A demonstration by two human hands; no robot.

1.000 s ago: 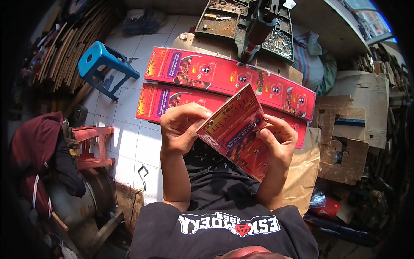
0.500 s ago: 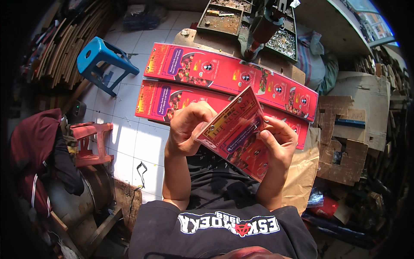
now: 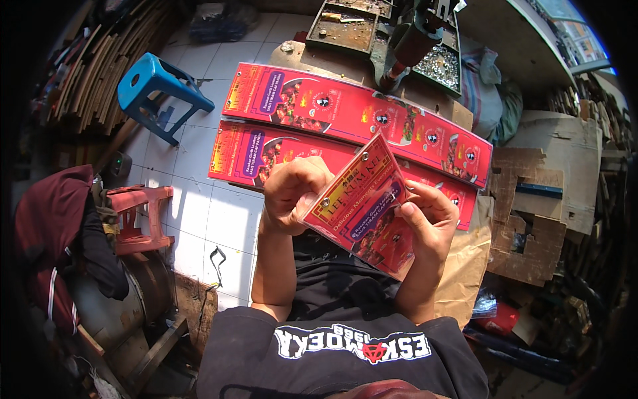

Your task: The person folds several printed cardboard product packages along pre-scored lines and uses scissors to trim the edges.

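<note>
Between my hands is a glossy red printed banner strip (image 3: 369,219) with a yellow panel and metal eyelets at its upper corners, held at a slant above my lap. My left hand (image 3: 297,193) is closed at its left corner, the fingers curled and the thumb by the edge. On the other side my right hand (image 3: 430,216) pinches the strip's right edge between thumb and fingers. Behind it lie two rows of matching red strips, an upper row (image 3: 349,100) and a lower row (image 3: 312,149) partly covered by the held strip and my hands.
A press-like machine (image 3: 409,50) stands past the strips, with metal trays (image 3: 342,26) of small parts beside it. On the left are a blue plastic stool (image 3: 143,83) and a red stool (image 3: 143,216). Brown paper (image 3: 462,276) and cut cardboard (image 3: 525,246) lie at the right.
The held strip has tilted, so its printed face shows more fully with less glare. My left hand has shifted slightly; my right hand keeps its grip.
</note>
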